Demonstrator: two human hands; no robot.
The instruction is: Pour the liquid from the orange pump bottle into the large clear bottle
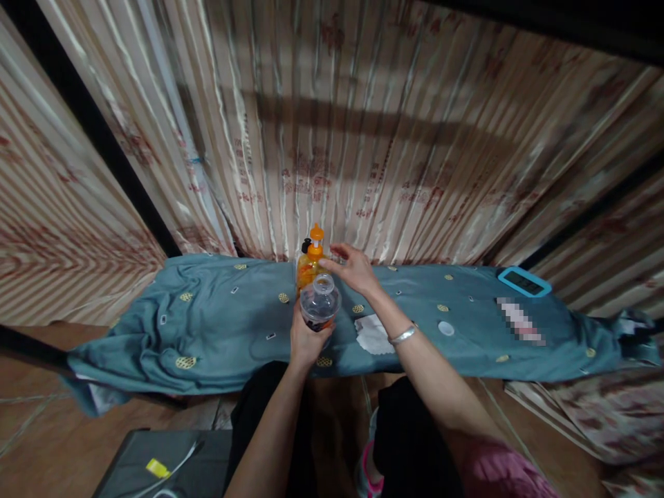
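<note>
Clear cup upright in the left hand, right hand spread beside an orange-topped bottle

The left hand is wrapped around a clear plastic cup with a domed, collared top, holding it above the near middle of a teal cloth with yellow pineapple prints. The cup's long axis runs close to vertical, its round mouth facing up; whether its base touches the cloth is hidden. The left forearm rises from the bottom of the view, with the fingers curled around the cup's side.

Just beyond the cup, a see-through amber bottle with an orange pump-style top stands upright, its nozzle end pointing up and its lower part hidden by the cup. A black-capped bottle stands directly behind it.

The right hand reaches in from the right with a bent wrist, thumb and fingers parted and pointing left at the amber bottle (whether the thumb meets its side, I cannot tell). It grips nothing visible. Below its wrist, which wears a silver bangle, a white paper piece with a ragged edge lies flat, with a small white disc farther right.
</note>
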